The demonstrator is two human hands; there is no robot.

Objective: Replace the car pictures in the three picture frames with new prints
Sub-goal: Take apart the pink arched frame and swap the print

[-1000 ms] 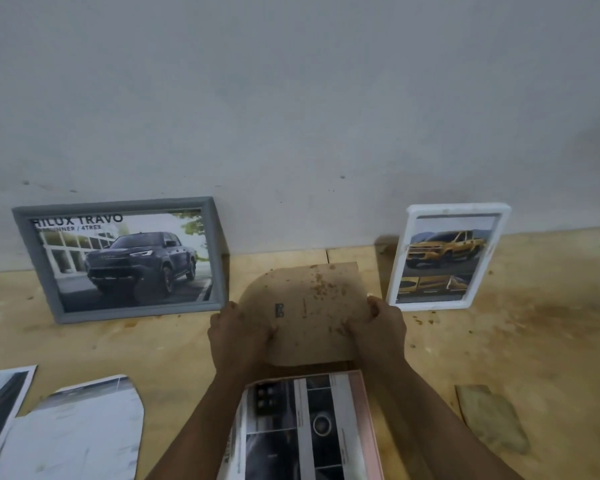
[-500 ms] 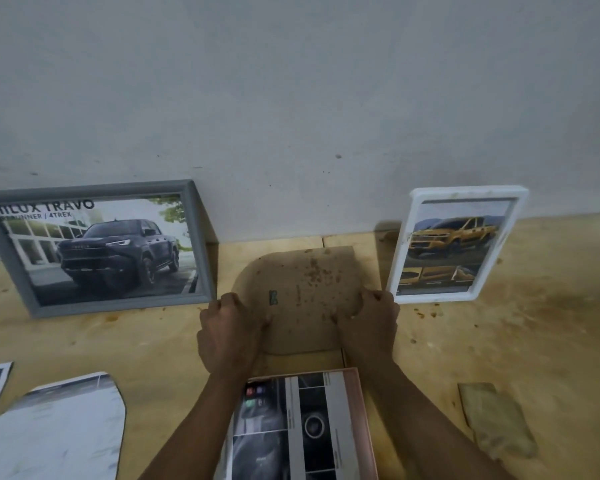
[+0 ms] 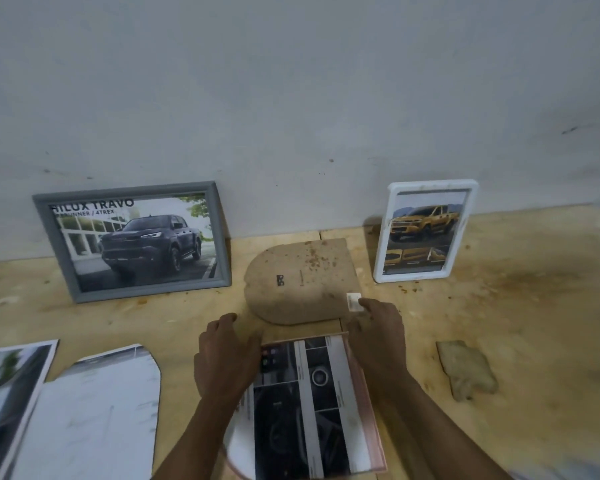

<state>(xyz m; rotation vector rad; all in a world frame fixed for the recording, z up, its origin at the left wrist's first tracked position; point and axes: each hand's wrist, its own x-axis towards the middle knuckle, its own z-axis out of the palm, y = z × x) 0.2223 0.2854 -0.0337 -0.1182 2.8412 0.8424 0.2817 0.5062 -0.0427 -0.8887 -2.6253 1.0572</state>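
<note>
Picture frames stood in three places on the pale wooden tabletop (image 3: 499, 306). A grey rectangular frame (image 3: 132, 240) leaned on the wall at left, holding a dark pickup print headed "HILUX TRAVO". A white upright frame (image 3: 426, 230) leaned at right, holding a yellow pickup print. Whether those two prints were old or new could not be told. The third, a pink-edged frame (image 3: 368, 403), lay flat nearest the person, with a dark panelled print (image 3: 312, 403) lying in it.

Its brown fibreboard backing panel with one rounded end (image 3: 298, 278) lay loose on the table just beyond, so this frame was judged open and not yet closed.

The left hand (image 3: 226, 355) rested at the frame's near-left corner, fingers loosely curled and holding nothing visible. The right hand (image 3: 378, 330) reached toward the panel's near-right corner beside a small white tab (image 3: 354, 301); whether it gripped anything could not be told.

Loose prints (image 3: 94, 410) lay at left. Remaining work, as judged: refit the backing and stand the third frame.
</note>
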